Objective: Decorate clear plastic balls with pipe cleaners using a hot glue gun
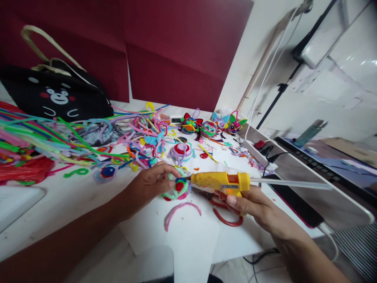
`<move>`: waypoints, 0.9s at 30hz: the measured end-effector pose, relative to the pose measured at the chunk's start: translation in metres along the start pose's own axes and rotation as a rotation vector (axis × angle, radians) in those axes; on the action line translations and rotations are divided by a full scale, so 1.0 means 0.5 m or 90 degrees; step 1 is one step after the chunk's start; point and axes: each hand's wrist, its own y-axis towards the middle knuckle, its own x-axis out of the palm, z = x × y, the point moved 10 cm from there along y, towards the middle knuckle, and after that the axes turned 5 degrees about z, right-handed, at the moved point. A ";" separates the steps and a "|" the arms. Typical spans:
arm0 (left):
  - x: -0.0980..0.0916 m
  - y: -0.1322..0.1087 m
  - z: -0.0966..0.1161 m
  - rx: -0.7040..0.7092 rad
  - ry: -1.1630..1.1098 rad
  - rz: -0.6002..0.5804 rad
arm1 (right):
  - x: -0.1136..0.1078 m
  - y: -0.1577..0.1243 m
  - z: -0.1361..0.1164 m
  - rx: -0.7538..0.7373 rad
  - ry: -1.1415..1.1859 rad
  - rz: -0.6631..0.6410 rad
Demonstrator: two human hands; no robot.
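My left hand (153, 181) pinches a small round pipe-cleaner ornament (177, 188), green, blue and red, just above the white table (59, 200). My right hand (253, 206) grips a yellow hot glue gun (224, 182) with a clear glue stick (291, 183) sticking out of its back. The gun's nozzle points left and touches the ornament. A pink curved pipe cleaner (181, 210) and a red loop (226, 220) lie on white paper below the hands.
Loose coloured pipe cleaners (73, 137) cover the table's left and middle. Three finished colourful ornaments (209, 126) stand at the back. A black bear-face bag (55, 96) sits at the far left. A phone (294, 202) and cables lie at the right by a laptop.
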 end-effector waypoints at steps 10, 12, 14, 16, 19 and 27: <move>-0.002 0.001 0.006 0.024 0.020 0.002 | 0.013 -0.001 -0.017 -0.016 -0.001 -0.020; -0.001 0.001 0.005 0.022 0.014 0.000 | 0.011 -0.001 -0.015 -0.012 -0.003 -0.021; 0.000 0.002 0.006 0.023 0.007 -0.001 | 0.007 -0.001 -0.010 -0.004 -0.008 -0.015; 0.000 0.002 0.009 0.027 -0.004 0.000 | 0.002 -0.001 -0.005 0.003 -0.017 -0.008; 0.002 0.001 0.017 0.029 -0.031 -0.001 | -0.002 -0.003 0.002 0.014 -0.024 -0.007; 0.003 -0.001 0.016 0.016 -0.052 -0.004 | -0.006 -0.007 0.002 0.018 -0.032 -0.002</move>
